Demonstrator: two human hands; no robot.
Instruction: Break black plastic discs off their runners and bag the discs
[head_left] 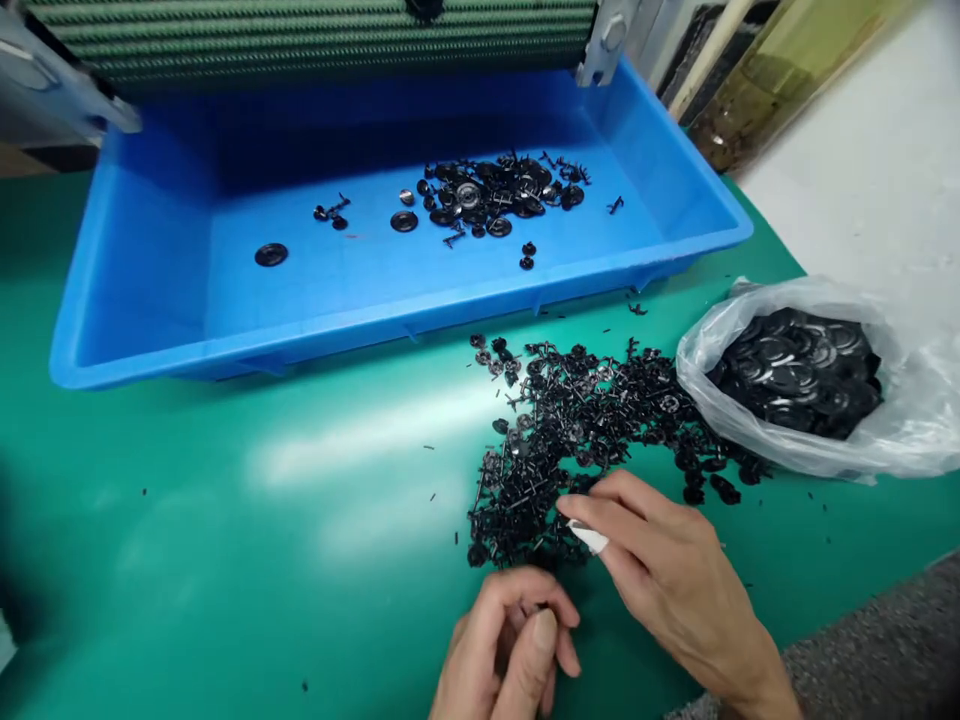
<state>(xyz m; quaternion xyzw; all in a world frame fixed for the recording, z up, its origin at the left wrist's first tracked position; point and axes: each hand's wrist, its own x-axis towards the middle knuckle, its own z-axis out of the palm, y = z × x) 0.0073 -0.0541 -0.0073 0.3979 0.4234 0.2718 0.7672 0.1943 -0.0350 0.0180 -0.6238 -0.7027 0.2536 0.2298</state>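
Well, heap of small black plastic fasteners (577, 430) lies on the green mat (225, 520) at 12 o'clock from the hands, its long axis curving from 7 to 3 o'clock. Right hand (667, 570) is nearer, fingers loosely extended, white-wrapped fingertip (589, 537) at the heap's lower edge. Left hand (506, 640) curled, fingertips together; whether anything is pinched, cannot tell. Blue plastic tray (375, 320) beyond.

From where I'm looking, I can't read a single word, label, brand, number or sign on anything here.
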